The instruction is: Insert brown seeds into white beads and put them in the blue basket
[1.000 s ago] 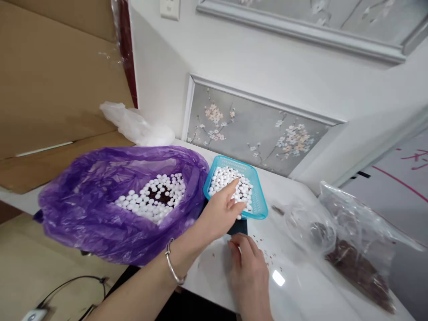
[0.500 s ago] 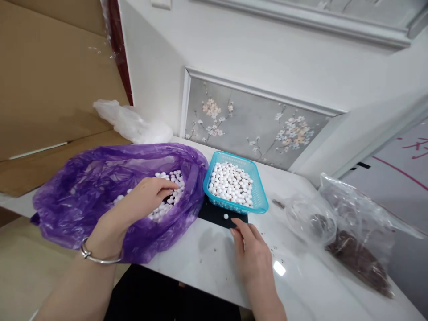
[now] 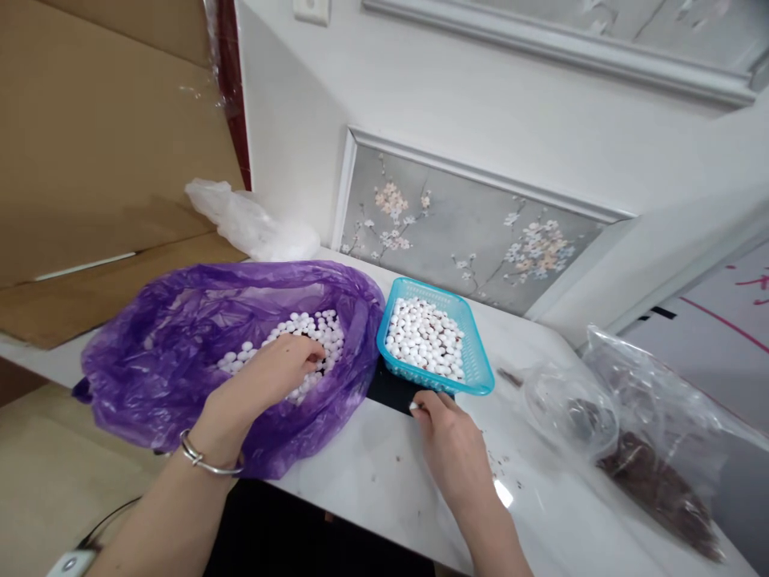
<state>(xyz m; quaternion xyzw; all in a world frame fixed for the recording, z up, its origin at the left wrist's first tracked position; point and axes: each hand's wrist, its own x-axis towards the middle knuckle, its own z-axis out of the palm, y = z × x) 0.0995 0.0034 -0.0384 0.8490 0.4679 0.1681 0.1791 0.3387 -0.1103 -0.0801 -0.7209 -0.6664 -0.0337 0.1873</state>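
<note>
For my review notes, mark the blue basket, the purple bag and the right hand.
Blue basket (image 3: 477, 357): head view, bare inner wall on its right side.
Purple bag (image 3: 150, 385): head view, crumpled film at its left.
Right hand (image 3: 453, 445): head view, back of the hand.

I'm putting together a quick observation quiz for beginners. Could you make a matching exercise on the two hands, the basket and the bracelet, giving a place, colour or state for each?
Column one
1. Left hand
2. Basket
3. Bracelet
4. Right hand

Column two
A. Silver-coloured, around a wrist
B. By the black pad, with a single ball at its fingertips
C. Reaching into the open purple bag, among white balls
D. Turquoise, standing on the table side of the wall picture

Right pairs: 1-C, 2-D, 3-A, 4-B
</note>
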